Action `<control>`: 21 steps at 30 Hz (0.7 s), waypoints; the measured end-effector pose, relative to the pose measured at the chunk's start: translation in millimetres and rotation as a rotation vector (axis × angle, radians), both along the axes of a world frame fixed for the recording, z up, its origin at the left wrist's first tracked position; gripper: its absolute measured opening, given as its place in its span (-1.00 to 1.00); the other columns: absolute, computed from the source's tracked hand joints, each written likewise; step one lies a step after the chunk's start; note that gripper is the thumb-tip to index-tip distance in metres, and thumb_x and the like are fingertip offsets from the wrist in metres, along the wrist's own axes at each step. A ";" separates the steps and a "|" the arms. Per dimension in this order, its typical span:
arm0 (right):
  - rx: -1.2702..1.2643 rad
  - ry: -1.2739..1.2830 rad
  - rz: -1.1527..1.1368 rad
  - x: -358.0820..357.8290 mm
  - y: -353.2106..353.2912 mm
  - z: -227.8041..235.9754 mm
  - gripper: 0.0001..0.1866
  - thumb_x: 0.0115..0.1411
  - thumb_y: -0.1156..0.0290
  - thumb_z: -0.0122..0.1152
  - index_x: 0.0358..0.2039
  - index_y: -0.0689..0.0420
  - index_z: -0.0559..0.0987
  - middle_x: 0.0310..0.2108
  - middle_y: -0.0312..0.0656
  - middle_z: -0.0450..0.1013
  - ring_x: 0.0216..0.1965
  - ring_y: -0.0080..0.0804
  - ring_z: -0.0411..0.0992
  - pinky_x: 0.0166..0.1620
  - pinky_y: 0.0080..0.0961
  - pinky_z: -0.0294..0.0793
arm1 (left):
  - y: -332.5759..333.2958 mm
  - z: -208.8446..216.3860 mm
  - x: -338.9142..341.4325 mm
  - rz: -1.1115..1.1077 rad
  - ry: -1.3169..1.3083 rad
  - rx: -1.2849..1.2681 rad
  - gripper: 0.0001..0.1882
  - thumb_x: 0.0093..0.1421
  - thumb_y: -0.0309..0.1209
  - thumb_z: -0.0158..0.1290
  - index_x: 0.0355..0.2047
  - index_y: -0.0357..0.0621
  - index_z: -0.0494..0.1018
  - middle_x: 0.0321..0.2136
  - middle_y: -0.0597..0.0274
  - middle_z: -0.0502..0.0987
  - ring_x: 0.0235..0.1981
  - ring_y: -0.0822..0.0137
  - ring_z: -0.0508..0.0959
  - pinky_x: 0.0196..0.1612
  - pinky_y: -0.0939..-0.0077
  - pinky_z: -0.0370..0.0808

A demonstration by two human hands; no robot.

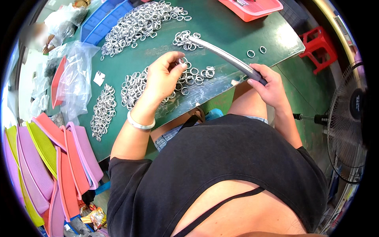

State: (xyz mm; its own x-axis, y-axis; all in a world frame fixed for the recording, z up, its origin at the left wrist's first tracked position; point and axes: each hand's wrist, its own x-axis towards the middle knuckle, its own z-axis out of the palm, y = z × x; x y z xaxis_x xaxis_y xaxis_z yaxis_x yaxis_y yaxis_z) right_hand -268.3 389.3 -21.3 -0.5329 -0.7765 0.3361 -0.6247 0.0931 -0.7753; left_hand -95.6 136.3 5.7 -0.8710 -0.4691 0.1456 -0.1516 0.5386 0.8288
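One ring (186, 60), upper centre, sits pinched in left hand (162, 77), right hand (271, 85) wrapped round grey rod (225, 56) at its dark end; best keep pinch light, rod steady.

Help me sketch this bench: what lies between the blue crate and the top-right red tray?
In the head view, a large heap of silvery rings, then bare green tabletop.

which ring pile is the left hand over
The large near pile, flanking the left hand; the far pile, left pile and small pile lie clear of it.
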 end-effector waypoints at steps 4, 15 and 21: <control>-0.009 -0.009 -0.008 -1.9 1.6 -3.3 -0.62 -0.09 0.61 0.26 -0.17 0.29 0.48 -0.40 -0.11 0.44 -0.41 -0.36 0.42 -0.31 -0.54 0.39 | 0.8 -0.6 -5.2 -0.145 -0.087 -0.451 -0.74 -0.04 -0.37 0.21 -0.31 -0.16 0.55 -0.31 0.14 0.49 -0.20 0.13 0.42 -0.08 0.34 0.35; -0.030 -0.029 -0.017 -5.8 0.5 -3.4 -0.61 -0.09 0.61 0.26 -0.17 0.29 0.48 -0.38 -0.12 0.45 -0.40 -0.38 0.43 -0.30 -0.55 0.40 | -38.4 -7.6 -63.6 -0.078 -0.109 -0.682 -0.81 -0.04 -0.43 0.15 -0.35 -0.07 0.53 -0.43 0.16 0.45 -0.27 0.11 0.44 -0.20 0.31 0.40; -0.024 -0.014 -0.041 -7.0 3.2 -4.5 -0.61 -0.09 0.60 0.27 -0.16 0.28 0.48 -0.38 -0.12 0.45 -0.40 -0.39 0.43 -0.30 -0.56 0.40 | -48.6 -11.1 -76.0 -0.083 -0.100 -0.496 -0.83 -0.02 -0.39 0.16 -0.39 -0.13 0.54 -0.45 0.14 0.45 -0.33 0.13 0.46 -0.25 0.32 0.41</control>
State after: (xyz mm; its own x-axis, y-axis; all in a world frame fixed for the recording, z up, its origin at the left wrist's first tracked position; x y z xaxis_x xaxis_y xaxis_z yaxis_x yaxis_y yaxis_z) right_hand -275.4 392.4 -25.9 -0.5688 -0.7458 0.3468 -0.6097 0.0993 -0.7864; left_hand -171.6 87.6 -5.4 -0.9235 -0.2932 0.2474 -0.1569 0.8771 0.4539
